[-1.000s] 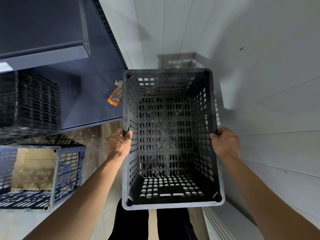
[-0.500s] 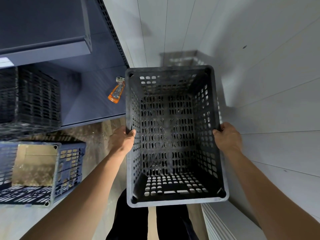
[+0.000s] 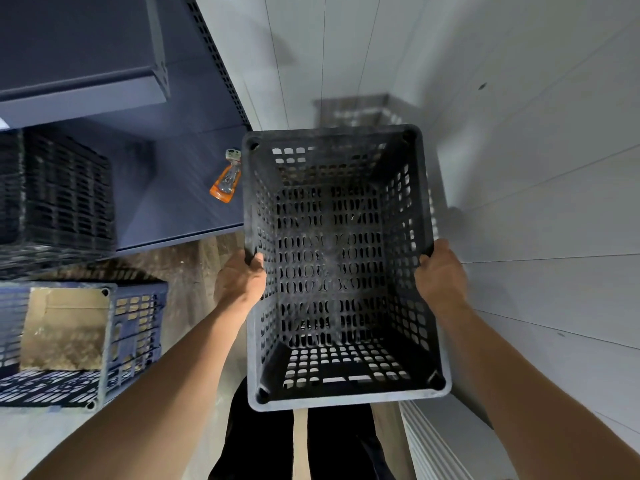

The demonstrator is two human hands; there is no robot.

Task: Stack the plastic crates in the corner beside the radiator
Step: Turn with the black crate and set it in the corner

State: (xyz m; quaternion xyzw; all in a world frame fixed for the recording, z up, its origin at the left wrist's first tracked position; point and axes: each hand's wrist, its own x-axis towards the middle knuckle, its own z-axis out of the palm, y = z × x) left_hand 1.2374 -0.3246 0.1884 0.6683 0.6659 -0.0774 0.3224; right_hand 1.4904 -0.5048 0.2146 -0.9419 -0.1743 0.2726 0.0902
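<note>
I hold an empty black perforated plastic crate (image 3: 341,265) in front of me, open side up, above the floor near the room corner. My left hand (image 3: 242,282) grips its left rim and my right hand (image 3: 440,278) grips its right rim. A blue crate (image 3: 135,337) with cardboard inside stands on the floor at the left. A stack of black crates (image 3: 55,195) sits at the far left by the shelving. The white ribbed radiator (image 3: 429,445) shows at the bottom right, below the held crate.
A dark blue metal shelf unit (image 3: 104,81) fills the upper left; an orange tool (image 3: 225,181) lies on its lower shelf. White panelled walls (image 3: 536,202) meet in a corner ahead. My dark trouser legs (image 3: 329,445) show below the crate.
The held crate has moved slightly forward and up toward the corner, with both hands still gripping its rims. The floor crates have not moved.
</note>
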